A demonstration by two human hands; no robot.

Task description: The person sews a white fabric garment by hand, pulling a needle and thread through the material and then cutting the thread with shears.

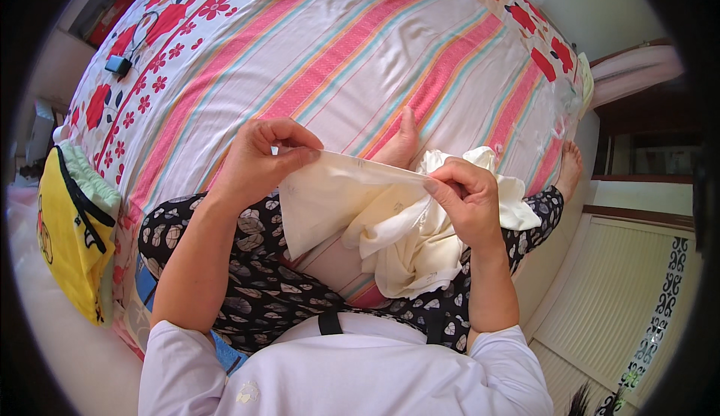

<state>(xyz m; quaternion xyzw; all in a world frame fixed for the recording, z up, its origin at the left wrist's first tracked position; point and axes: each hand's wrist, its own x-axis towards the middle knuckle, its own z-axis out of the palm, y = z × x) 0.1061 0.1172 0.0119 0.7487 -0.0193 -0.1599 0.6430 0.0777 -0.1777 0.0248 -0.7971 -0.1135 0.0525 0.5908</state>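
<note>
A thin cream fabric garment or cloth [320, 191] with small faint printed motifs hangs between my two hands. My left hand [267, 149] pinches one end of its upper edge between thumb and fingers. At the other end, my right hand [464, 194] grips the same edge, which runs nearly straight and taut between them. Below and around my right hand the rest of the cloth lies bunched in folds over my lap. Some of it spreads across my leg in black leaf-print trousers [253, 298]. What kind of garment it is, I cannot tell.
I sit cross-legged on a bed with a striped sheet [349, 73]. A dark charger with a cable [118, 65] lies at the upper left. Yellow and pale green cloths [73, 236] hang at the left edge. A cream slatted cabinet door [607, 286] stands at right.
</note>
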